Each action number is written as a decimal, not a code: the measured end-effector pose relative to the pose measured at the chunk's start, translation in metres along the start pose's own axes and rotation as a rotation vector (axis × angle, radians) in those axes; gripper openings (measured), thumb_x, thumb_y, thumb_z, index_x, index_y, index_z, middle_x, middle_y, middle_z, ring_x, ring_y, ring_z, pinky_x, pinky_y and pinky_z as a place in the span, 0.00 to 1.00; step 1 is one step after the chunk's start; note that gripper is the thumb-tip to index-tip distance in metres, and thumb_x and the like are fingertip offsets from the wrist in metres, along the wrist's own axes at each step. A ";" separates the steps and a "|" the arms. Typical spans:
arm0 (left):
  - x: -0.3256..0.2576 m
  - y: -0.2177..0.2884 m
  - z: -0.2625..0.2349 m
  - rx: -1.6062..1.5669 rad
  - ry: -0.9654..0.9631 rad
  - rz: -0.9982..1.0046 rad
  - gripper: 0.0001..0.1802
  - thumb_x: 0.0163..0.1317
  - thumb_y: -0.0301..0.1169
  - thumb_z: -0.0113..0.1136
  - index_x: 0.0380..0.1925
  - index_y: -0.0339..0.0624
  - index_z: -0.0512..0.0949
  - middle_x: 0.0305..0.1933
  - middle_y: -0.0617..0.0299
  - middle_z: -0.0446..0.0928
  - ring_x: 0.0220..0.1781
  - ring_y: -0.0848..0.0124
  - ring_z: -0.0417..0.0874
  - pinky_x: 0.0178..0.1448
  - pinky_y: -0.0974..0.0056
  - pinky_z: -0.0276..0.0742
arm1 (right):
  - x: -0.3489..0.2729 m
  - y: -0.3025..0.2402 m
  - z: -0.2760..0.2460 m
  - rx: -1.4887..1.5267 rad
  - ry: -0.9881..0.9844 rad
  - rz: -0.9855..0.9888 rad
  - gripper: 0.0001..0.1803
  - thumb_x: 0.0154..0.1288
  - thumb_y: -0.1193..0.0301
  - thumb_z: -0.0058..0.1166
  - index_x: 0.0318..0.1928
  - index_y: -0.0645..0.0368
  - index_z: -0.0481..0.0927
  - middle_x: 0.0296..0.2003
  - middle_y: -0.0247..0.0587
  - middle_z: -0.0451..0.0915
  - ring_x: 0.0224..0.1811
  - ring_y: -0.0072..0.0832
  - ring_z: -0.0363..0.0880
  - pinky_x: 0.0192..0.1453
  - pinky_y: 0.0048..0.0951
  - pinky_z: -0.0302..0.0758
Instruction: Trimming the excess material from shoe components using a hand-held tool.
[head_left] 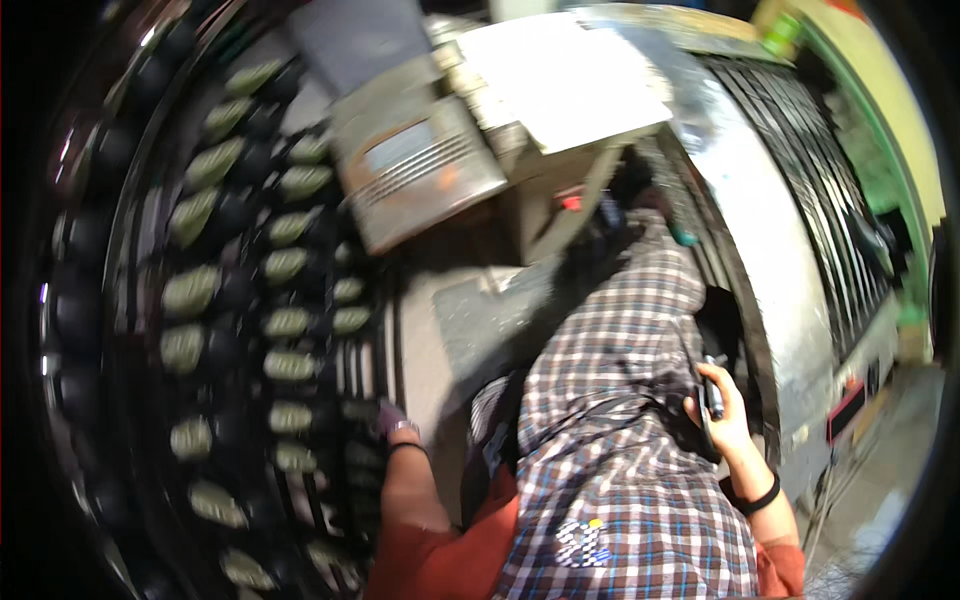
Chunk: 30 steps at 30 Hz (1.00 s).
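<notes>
L hand fingers hidden, can't tell, beside curved black rack of pale-green oval parts; R hand fingers wrapped round slim dark tool right of rack, sleeve could snag.

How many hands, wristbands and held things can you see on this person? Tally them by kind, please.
Hands: 2, the left hand by the blurred green oval pieces and the right hand
Wristbands: 2, one on each wrist
Held things: 1, a dark slim object in the right hand
Total: 5

Green-yellow wall at right; concrete floor; harsh light.
</notes>
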<state>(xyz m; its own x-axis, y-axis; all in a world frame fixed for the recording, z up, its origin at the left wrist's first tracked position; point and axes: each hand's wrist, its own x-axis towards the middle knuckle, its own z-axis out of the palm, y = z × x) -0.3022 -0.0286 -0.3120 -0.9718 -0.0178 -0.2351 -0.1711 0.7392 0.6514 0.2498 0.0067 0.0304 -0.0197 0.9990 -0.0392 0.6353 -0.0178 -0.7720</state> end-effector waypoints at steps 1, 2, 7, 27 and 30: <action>-0.018 0.003 -0.001 0.159 -0.082 0.001 0.22 0.63 0.46 0.53 0.44 0.37 0.79 0.44 0.49 0.81 0.41 0.60 0.81 0.41 0.62 0.76 | -0.002 0.000 -0.008 0.019 0.044 -0.020 0.28 0.52 0.72 0.66 0.54 0.61 0.73 0.42 0.42 0.76 0.44 0.29 0.75 0.53 0.28 0.71; -0.042 0.009 -0.009 -0.049 -0.288 -0.100 0.23 0.63 0.47 0.51 0.46 0.39 0.78 0.45 0.52 0.80 0.43 0.59 0.80 0.43 0.61 0.75 | 0.003 0.002 -0.017 0.034 0.059 -0.076 0.28 0.51 0.71 0.66 0.54 0.60 0.73 0.40 0.42 0.77 0.41 0.28 0.76 0.49 0.27 0.72; -0.097 0.069 0.057 -0.867 -1.810 -0.100 0.13 0.69 0.38 0.47 0.47 0.45 0.74 0.42 0.62 0.74 0.44 0.71 0.73 0.46 0.69 0.70 | -0.003 0.015 -0.085 -0.095 0.335 -0.004 0.26 0.51 0.68 0.68 0.52 0.58 0.76 0.31 0.39 0.77 0.30 0.28 0.76 0.39 0.29 0.75; -0.913 0.390 0.104 0.089 -1.335 2.528 0.48 0.53 0.52 0.64 0.65 0.30 0.59 0.63 0.36 0.65 0.64 0.45 0.69 0.67 0.54 0.66 | -0.123 0.137 -0.148 -0.458 0.688 0.355 0.26 0.44 0.62 0.63 0.49 0.45 0.77 0.25 0.38 0.76 0.19 0.37 0.75 0.20 0.37 0.70; -0.989 0.374 0.141 0.176 -1.198 2.707 0.52 0.51 0.58 0.62 0.66 0.31 0.58 0.67 0.38 0.61 0.66 0.46 0.67 0.68 0.54 0.66 | -0.124 0.133 -0.157 -0.319 0.629 0.344 0.30 0.45 0.62 0.65 0.52 0.43 0.74 0.29 0.36 0.80 0.22 0.35 0.79 0.21 0.35 0.73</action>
<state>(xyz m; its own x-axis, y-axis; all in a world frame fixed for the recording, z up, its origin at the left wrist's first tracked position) 0.6174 0.3601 0.0620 0.9598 0.2203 0.1742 0.1975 -0.9704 0.1388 0.4585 -0.1137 0.0322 0.5991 0.7760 0.1972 0.7190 -0.4132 -0.5588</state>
